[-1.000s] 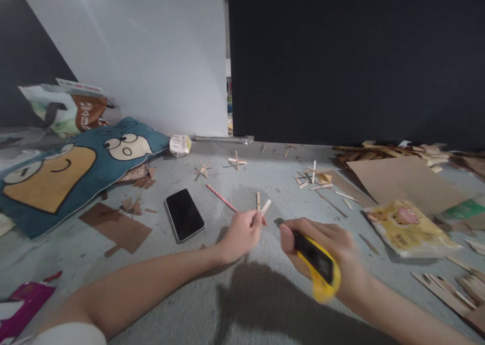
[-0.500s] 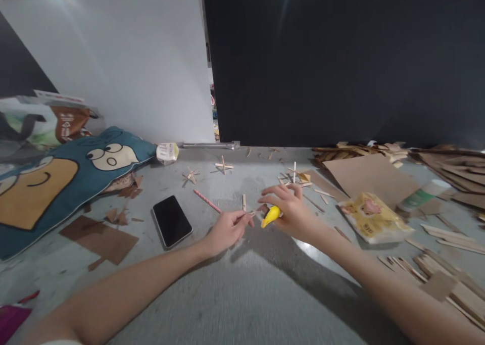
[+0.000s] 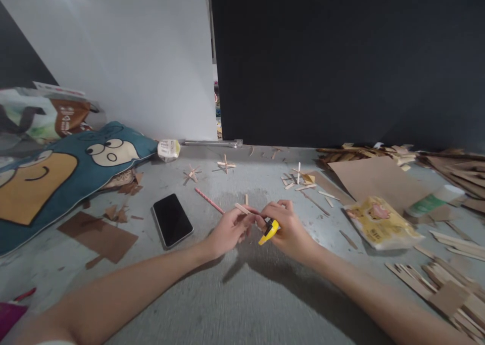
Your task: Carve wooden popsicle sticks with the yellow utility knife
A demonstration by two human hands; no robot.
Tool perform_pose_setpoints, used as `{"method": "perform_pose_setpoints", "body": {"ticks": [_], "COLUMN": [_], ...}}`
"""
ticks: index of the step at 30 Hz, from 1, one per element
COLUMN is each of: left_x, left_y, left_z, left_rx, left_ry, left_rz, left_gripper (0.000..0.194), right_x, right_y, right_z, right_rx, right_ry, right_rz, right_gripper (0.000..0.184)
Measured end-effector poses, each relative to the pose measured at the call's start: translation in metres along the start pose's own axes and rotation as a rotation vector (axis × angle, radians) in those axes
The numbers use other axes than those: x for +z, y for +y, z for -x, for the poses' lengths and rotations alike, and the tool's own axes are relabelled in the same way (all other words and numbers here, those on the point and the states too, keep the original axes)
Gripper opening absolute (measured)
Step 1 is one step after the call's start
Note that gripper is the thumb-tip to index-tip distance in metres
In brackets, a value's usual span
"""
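In front of you, the black panel (image 3: pixel 341 62) and the white panel (image 3: pixel 132 52) stand upright at the back of the grey table (image 3: pixel 212 304). The blue pillow (image 3: pixel 41 178), with cartoon faces on it, lies on your left. A large cardboard sheet (image 3: pixel 379 183) lies on the right, with the yellow packet (image 3: pixel 382 224) and the green-and-white tube (image 3: pixel 432 201) at its near side. A pile of wooden strips (image 3: pixel 450 289) sits nearer you on that side. The brown card (image 3: pixel 98 236) lies between the pillow and the dark-screened phone (image 3: pixel 173 220).

Your right hand (image 3: pixel 286 229) has its fingers curled around the yellow knife (image 3: pixel 269 232), partly hidden in your grip; you can't make out its blade. Your left hand (image 3: pixel 231 231) pinches a pale wooden stick (image 3: pixel 242 208) between closed fingers, its free end pointing up and left. Your two hands meet closely above the table's middle; whether they touch is unclear. The striped straw (image 3: pixel 209 200) lies just beyond your left hand, and a short wooden piece (image 3: pixel 246 199) is just behind the held stick.
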State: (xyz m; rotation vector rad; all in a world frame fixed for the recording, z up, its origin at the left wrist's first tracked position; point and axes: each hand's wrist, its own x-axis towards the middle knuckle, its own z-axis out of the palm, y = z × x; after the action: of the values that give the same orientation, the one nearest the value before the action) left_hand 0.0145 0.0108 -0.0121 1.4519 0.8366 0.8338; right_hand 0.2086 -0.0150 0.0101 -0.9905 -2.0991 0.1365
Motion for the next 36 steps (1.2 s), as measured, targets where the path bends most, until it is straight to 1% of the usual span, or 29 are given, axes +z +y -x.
{"method": "perform_pose_setpoints", "body": {"ticks": [1,3,4,5,7,9,10,12,14,15,18,22,27,33,36], "left_x": [0.0,0.001,0.002,0.002,0.003,0.003,0.003,0.003,0.002,0.001,0.0,0.001,0.001,0.001,0.001], "left_y": [0.001,0.004,0.005,0.006,0.007,0.005,0.004,0.002,0.001,0.001,0.002,0.002,-0.001,-0.004,-0.003], "left_z": [0.0,-0.001,-0.002,-0.003,-0.005,-0.005,-0.005,-0.004,-0.003,-0.003,-0.001,-0.001,-0.002,-0.004,-0.004], "left_rx": [-0.001,0.003,0.011,0.013,-0.007,-0.039,-0.049,-0.039,-0.023,-0.014,-0.026,-0.038,-0.027,0.0,-0.001], "left_ry": [0.03,0.101,0.114,0.116,0.101,0.072,0.054,0.048,0.058,0.068,0.043,0.016,0.004,0.007,0.013], "left_rz": [-0.014,-0.005,0.025,0.057,0.1,0.098,0.083,0.064,0.059,0.059,0.054,0.04,0.016,-0.026,-0.043], "left_gripper": [0.057,0.057,0.057,0.057,0.056,0.055,0.054,0.051,0.049,0.049,0.049,0.047,0.043,0.037,0.034], "right_x": [0.0,-0.003,-0.005,-0.007,-0.009,-0.007,-0.004,0.002,0.008,0.01,0.01,0.008,0.012,0.013,0.013], "right_y": [0.0,0.001,0.002,0.002,0.002,0.001,0.0,-0.001,-0.003,-0.004,-0.005,-0.006,-0.004,-0.004,-0.003], "right_z": [0.002,0.008,0.013,0.018,0.029,0.037,0.039,0.038,0.033,0.03,0.024,0.024,0.026,0.027,0.028], "right_rx": [-0.006,-0.018,-0.013,-0.027,-0.003,0.09,0.097,0.054,0.003,-0.011,-0.051,-0.098,-0.097,-0.096,-0.071], "right_ry": [0.045,0.199,0.292,0.355,0.303,0.221,0.207,0.213,0.171,0.166,0.162,0.121,0.113,0.085,0.084], "right_rz": [0.009,0.022,0.022,0.006,-0.072,-0.088,-0.088,-0.129,-0.149,-0.146,-0.14,-0.175,-0.156,-0.136,-0.121], "right_gripper": [0.022,0.022,0.025,0.032,0.04,0.034,0.03,0.023,0.018,0.019,0.024,0.031,0.042,0.044,0.045]}}
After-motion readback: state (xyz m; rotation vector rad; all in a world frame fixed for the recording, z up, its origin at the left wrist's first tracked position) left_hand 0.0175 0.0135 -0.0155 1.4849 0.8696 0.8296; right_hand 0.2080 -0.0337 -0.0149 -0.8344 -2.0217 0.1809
